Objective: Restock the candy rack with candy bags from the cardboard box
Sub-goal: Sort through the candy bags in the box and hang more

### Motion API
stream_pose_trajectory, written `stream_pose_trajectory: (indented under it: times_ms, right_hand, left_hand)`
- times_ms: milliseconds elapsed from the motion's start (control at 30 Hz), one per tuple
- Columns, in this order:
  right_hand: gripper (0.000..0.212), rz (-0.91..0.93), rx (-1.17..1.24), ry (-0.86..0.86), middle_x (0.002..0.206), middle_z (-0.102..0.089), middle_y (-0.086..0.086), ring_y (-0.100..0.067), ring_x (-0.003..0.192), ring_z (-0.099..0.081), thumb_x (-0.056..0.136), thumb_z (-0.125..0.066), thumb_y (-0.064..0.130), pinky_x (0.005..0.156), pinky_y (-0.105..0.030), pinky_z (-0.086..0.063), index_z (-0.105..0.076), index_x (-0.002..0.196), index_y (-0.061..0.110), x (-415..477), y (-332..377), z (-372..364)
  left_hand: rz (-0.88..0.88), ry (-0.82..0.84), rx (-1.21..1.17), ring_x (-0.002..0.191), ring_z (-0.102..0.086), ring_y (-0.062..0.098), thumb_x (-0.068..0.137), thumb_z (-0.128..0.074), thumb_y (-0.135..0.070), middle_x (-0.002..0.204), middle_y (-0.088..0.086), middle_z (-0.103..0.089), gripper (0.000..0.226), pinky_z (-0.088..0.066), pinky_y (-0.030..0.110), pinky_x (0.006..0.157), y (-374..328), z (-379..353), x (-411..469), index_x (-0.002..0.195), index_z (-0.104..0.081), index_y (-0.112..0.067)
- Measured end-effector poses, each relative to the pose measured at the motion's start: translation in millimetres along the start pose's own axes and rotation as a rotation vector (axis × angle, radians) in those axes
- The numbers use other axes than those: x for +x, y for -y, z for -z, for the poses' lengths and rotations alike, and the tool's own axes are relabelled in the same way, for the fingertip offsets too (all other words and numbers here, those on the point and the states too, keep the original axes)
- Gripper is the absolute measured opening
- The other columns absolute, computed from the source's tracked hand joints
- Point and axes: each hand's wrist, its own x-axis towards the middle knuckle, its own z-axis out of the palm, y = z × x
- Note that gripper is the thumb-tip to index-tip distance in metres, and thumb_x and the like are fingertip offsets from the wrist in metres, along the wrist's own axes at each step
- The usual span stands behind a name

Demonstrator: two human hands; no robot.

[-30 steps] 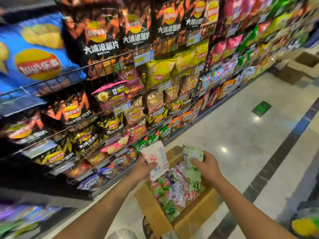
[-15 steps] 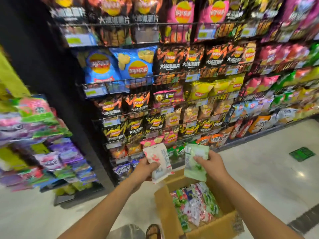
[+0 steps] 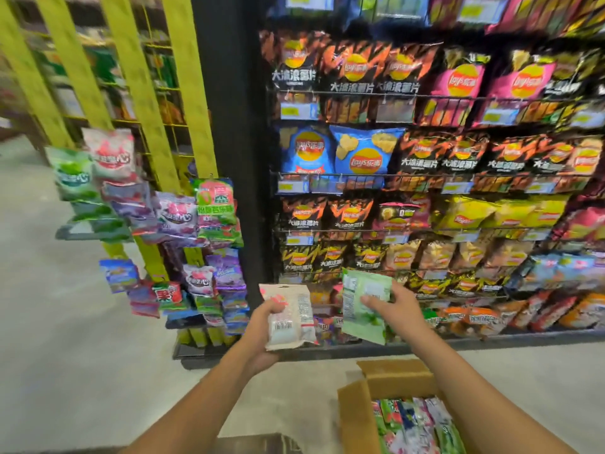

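The left grip [image 3: 265, 329] curls round a white-and-pink bag [image 3: 291, 317] and holds it upright, thumb across its face. The right grip [image 3: 394, 314] pinches a green bag [image 3: 361, 309], slightly tilted, near the first bag but not touching it. Both bags are held up in front of the lower chip shelves [image 3: 425, 178], above the floor [image 3: 65, 355]. The box [image 3: 355, 411] stands open at lower right, under the right forearm, with more bags lying in it. The yellow candy rack [image 3: 144, 93], hung with bags, stands to the left, apart from both grips.
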Motion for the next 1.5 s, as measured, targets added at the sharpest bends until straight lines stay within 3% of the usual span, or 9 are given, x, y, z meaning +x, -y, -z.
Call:
stream_pose_trajectory:
  times_ms: [100, 200, 467, 667, 767, 900, 1033, 1167, 1500]
  right_hand:
    - [0.012, 0.011, -0.017, 0.041, 0.094, -0.074, 0.006, -0.007, 0.078, -0.069, 0.090, -0.078, 0.021, 0.052, -0.012, -0.049, -0.070, 0.099, 0.024, 4.0, 20.9, -35.3]
    - [0.012, 0.033, -0.019, 0.081, 0.094, -0.075, 0.003, -0.009, 0.080, -0.070, 0.090, -0.078, 0.020, 0.055, -0.016, -0.052, -0.069, 0.096, 0.025, 6.6, 39.1, -72.8]
    - [0.014, 0.071, 0.016, 0.169, 0.096, -0.075, 0.006, -0.005, 0.081, -0.071, 0.090, -0.077, 0.018, 0.057, -0.016, -0.053, -0.069, 0.099, 0.026, 2.1, 97.2, -186.8]
    - [0.019, 0.091, -0.001, 0.196, 0.099, -0.076, 0.002, -0.011, 0.085, -0.073, 0.089, -0.078, 0.015, 0.063, -0.023, -0.056, -0.071, 0.107, 0.020, 1.4, 128.4, -263.1]
    - [0.016, 0.116, -0.017, 0.207, 0.096, -0.075, 0.004, -0.008, 0.083, -0.072, 0.090, -0.078, 0.014, 0.059, -0.017, -0.054, -0.070, 0.100, 0.024, -2.3, 143.0, -290.1]
    - [0.014, 0.120, -0.033, 0.200, 0.090, -0.075, 0.005, -0.013, 0.083, -0.073, 0.089, -0.078, 0.017, 0.062, -0.021, -0.056, -0.069, 0.093, 0.027, -6.2, 157.6, -321.0]
    - [0.012, 0.159, -0.076, 0.202, 0.088, -0.073, -0.009, -0.025, 0.080, -0.071, 0.090, -0.078, 0.017, 0.063, -0.028, -0.056, -0.070, 0.096, 0.013, -10.3, 168.4, -347.6]
    - [0.021, 0.212, -0.137, 0.203, 0.091, -0.072, -0.017, -0.034, 0.084, -0.070, 0.088, -0.080, 0.023, 0.076, -0.052, -0.058, -0.068, 0.098, 0.008, -13.4, 172.8, -371.2]
    - [0.038, 0.591, -0.191, 0.226, 0.104, -0.067, 0.021, 0.004, 0.101, -0.061, 0.086, -0.076, 0.009, 0.081, -0.013, -0.048, -0.067, 0.099, 0.043, -20.0, 197.6, -403.8]
  left_hand:
    - [-0.041, 0.018, -0.169, 0.118, -0.066, 0.045, 0.094, -0.046, -0.071, 0.134, 0.023, -0.068, 0.077, -0.053, 0.055, 0.098, -17.1, 36.8, -11.7, 0.135, -0.069, -0.010]
    - [-0.018, 0.002, -0.270, 0.144, -0.043, 0.048, 0.096, -0.040, -0.059, 0.151, 0.028, -0.052, 0.074, -0.030, 0.058, 0.120, -35.3, 73.8, -24.3, 0.146, -0.059, -0.008]
    - [-0.072, -0.086, -0.404, 0.097, -0.067, 0.041, 0.097, -0.044, -0.037, 0.110, 0.021, -0.070, 0.046, -0.053, 0.047, 0.087, -85.8, 169.0, -64.3, 0.113, -0.073, -0.006]
    - [-0.036, -0.060, -0.301, 0.060, -0.070, 0.025, 0.093, -0.062, -0.020, 0.071, 0.008, -0.069, 0.033, -0.059, 0.034, 0.065, -115.8, 235.1, -83.4, 0.122, -0.067, -0.006]
    - [-0.048, -0.054, -0.197, 0.075, -0.077, 0.034, 0.093, -0.064, -0.018, 0.091, 0.020, -0.077, 0.024, -0.065, 0.048, 0.068, -126.6, 260.8, -94.1, 0.101, -0.076, 0.001]
    - [-0.072, -0.150, -0.079, 0.109, -0.073, 0.039, 0.096, -0.069, -0.021, 0.121, 0.022, -0.074, 0.039, -0.051, 0.064, 0.104, -139.9, 294.5, -104.9, 0.130, -0.067, -0.002]
    - [-0.098, -0.205, 0.003, 0.080, -0.079, 0.032, 0.107, -0.055, -0.021, 0.105, 0.020, -0.079, 0.026, -0.061, 0.039, 0.053, -148.7, 316.8, -116.1, 0.127, -0.062, -0.006]
    - [-0.095, -0.234, 0.000, 0.070, -0.079, 0.028, 0.107, -0.055, -0.019, 0.097, 0.021, -0.079, 0.027, -0.063, 0.037, 0.053, -156.8, 332.9, -123.7, 0.126, -0.060, -0.001]
    - [-0.101, -0.149, -0.010, 0.109, -0.074, 0.036, 0.099, -0.065, -0.005, 0.123, 0.021, -0.074, 0.044, -0.065, 0.044, 0.082, -171.9, 340.7, -129.6, 0.141, -0.053, -0.003]
